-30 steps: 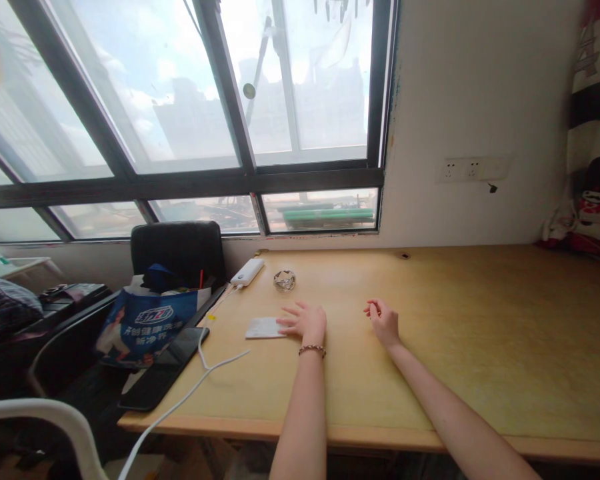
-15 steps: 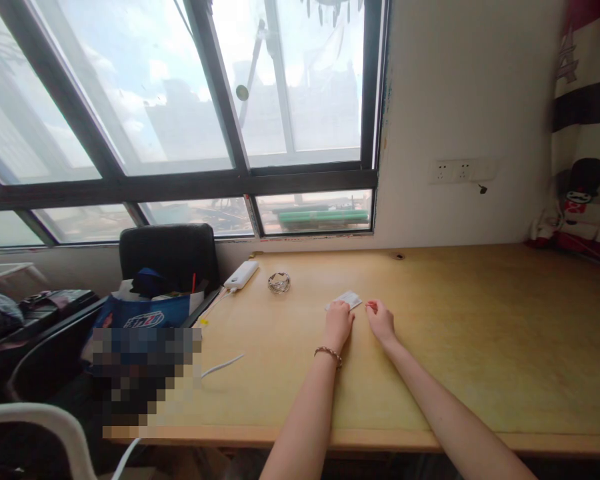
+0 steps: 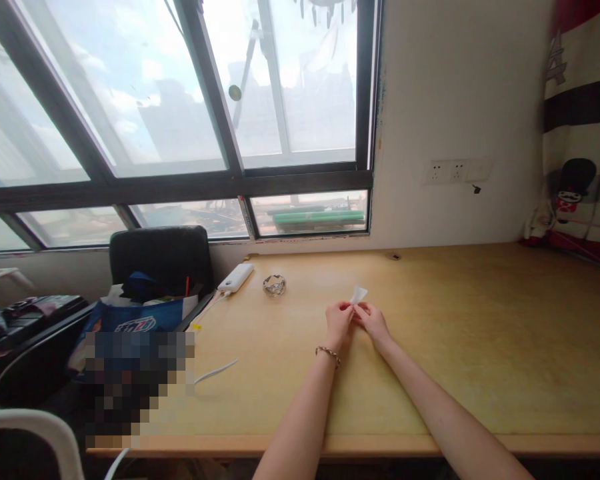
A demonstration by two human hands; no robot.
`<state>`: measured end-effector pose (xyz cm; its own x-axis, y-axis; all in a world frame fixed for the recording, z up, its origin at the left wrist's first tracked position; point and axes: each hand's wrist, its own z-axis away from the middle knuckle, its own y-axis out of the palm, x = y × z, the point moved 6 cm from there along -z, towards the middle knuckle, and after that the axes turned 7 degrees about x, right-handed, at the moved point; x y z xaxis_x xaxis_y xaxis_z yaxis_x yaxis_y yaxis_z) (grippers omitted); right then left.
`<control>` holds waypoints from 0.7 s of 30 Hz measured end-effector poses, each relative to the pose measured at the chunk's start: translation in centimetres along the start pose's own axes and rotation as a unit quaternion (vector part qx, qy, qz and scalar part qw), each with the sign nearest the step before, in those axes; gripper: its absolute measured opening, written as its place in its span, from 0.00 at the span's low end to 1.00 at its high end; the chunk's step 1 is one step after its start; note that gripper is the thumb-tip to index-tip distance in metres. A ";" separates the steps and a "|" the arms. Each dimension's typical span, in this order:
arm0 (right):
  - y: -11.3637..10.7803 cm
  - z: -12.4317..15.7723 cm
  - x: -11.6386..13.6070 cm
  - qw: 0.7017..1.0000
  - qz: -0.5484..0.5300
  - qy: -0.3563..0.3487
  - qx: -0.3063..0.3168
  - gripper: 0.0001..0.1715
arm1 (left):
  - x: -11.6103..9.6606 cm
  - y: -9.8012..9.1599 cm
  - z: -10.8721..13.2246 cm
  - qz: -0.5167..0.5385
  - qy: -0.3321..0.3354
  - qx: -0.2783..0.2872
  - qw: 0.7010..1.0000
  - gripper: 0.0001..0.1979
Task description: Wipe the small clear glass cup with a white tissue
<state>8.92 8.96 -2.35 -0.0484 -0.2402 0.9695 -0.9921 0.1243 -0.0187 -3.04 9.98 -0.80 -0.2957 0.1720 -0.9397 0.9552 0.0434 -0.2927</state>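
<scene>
A small white packet (image 3: 360, 294), thin like paper or film, sticks up from between my fingers just above the middle of the wooden table (image 3: 260, 373). My left hand (image 3: 339, 323), with a braided bracelet on its wrist, is closed in a pinch at the packet's lower end. Right beside it, my right hand (image 3: 373, 323) is closed on the same end, its fingertips touching those of the left. The fingers cover the lower part of the packet.
A silver openwork ring-shaped piece (image 3: 275, 286) lies left of my hands. Behind it a white power bank (image 3: 237, 278) has a cable plugged in. At the left stand a black chair (image 3: 161, 257) and a blue bag (image 3: 145, 319). A window and a wall socket are behind.
The packet lay flat under my left hand; now it is raised and gathered between both hands. My right hand has moved left to meet the left one and closed on the packet.
</scene>
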 end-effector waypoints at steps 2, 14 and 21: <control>0.0 0.0 0.3 1.000 -0.013 0.016 0.020 0.15 | -0.2 0.7 0.1 0.085 -0.011 0.016 0.996 0.05; -2.0 0.0 0.4 0.999 -0.016 0.022 -0.043 0.22 | -0.3 1.6 0.3 0.174 -0.029 0.063 0.982 0.13; -3.0 0.0 1.0 0.994 -0.048 0.007 -0.100 0.20 | 0.2 0.9 0.4 0.225 -0.047 0.042 0.972 0.12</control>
<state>11.82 8.32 -1.35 0.0482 -0.2459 0.9681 -0.9493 0.2901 0.1210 -2.27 9.67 -1.31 0.1495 0.0642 -0.9867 0.9850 -0.0964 0.1430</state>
